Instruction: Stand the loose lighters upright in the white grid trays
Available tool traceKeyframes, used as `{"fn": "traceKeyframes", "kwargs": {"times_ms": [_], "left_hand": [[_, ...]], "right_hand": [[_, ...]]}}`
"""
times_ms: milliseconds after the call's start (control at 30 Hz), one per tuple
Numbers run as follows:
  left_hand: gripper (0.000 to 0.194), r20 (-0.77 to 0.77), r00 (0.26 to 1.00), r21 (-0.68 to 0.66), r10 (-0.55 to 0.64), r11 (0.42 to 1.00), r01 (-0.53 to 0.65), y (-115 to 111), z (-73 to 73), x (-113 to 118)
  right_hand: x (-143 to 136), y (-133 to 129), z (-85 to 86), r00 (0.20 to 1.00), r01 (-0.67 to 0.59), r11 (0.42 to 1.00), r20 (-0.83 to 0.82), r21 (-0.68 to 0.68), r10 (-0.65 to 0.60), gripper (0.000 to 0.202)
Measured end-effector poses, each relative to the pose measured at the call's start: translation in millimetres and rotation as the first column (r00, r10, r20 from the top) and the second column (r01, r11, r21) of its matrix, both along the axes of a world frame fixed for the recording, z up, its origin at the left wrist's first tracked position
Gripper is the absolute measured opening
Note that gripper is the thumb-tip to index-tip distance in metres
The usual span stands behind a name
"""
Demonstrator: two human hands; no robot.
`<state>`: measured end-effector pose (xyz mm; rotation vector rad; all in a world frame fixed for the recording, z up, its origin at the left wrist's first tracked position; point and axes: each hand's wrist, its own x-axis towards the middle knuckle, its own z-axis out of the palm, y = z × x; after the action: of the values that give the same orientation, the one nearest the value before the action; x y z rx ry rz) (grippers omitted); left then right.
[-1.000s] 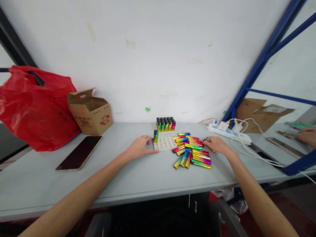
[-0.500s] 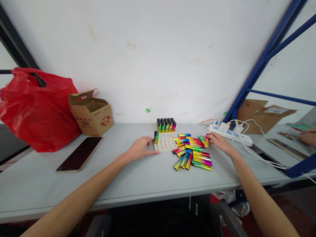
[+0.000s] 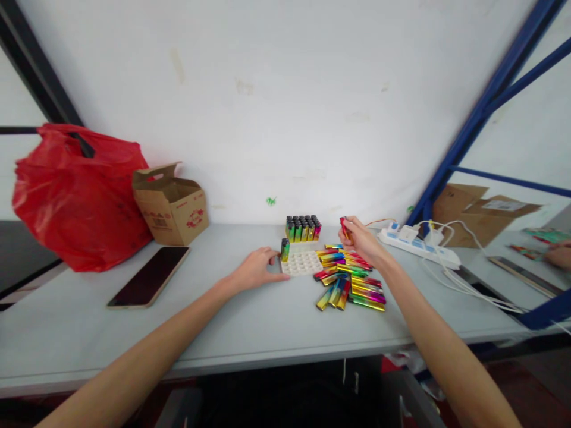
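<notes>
My right hand (image 3: 360, 238) pinches a red and gold lighter (image 3: 345, 229) in the air above the back of a loose pile of shiny coloured lighters (image 3: 352, 278). My left hand (image 3: 259, 270) is at the left side of a white tray with holes (image 3: 302, 263), thumb and fingers spread around its left end. One green and gold lighter (image 3: 285, 249) stands upright in the tray's back left corner. Behind the tray, several lighters (image 3: 303, 229) stand upright in rows, close together.
A phone (image 3: 149, 277), an open cardboard box (image 3: 172, 205) and a red plastic bag (image 3: 82, 199) are on the left. At the right lie a power strip (image 3: 419, 246) with white cables and more cardboard (image 3: 484, 217). Another person's hand (image 3: 559, 254) shows at the far right edge.
My right hand has lifted the red and gold lighter from the pile's right side and moved it left and back. My left hand stays by the tray. The view has shifted slightly.
</notes>
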<state>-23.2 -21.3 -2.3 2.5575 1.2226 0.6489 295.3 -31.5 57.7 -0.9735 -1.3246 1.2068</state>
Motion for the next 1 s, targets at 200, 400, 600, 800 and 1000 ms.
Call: {"fn": "traceKeyframes", "kwargs": {"times_ms": [200, 400, 600, 800, 1000], "left_hand": [[0.062, 0.001, 1.000, 0.000, 0.001, 1.000, -0.001, -1, -0.7, 0], [0.065, -0.016, 1.000, 0.004, -0.009, 1.000, 0.009, 0, -1.5, -1], [0.064, -0.016, 1.000, -0.005, -0.008, 1.000, 0.008, 1, -1.1, -1], [0.065, -0.030, 1.000, 0.004, -0.008, 1.000, 0.008, 1, -2.4, -1], [0.065, -0.031, 0.999, 0.025, -0.017, 1.000, 0.018, 2, -2.9, -1]], "right_hand": [[-72, 6, 4.3, 0.985, -0.171, 0.985, 0.037, 0.009, 0.171, 0.044], [-107, 7, -18.2, 0.983, -0.171, 0.978, -0.086, -0.117, 0.161, 0.058], [-109, 1, -26.5, 0.998, -0.058, 0.977, -0.026, -0.205, 0.054, 0.047], [-107, 3, -29.9, 0.988, -0.154, 0.976, -0.014, -0.155, 0.154, 0.052], [-104, 8, -40.9, 0.991, -0.114, 0.989, 0.083, 0.095, 0.107, 0.059]]}}
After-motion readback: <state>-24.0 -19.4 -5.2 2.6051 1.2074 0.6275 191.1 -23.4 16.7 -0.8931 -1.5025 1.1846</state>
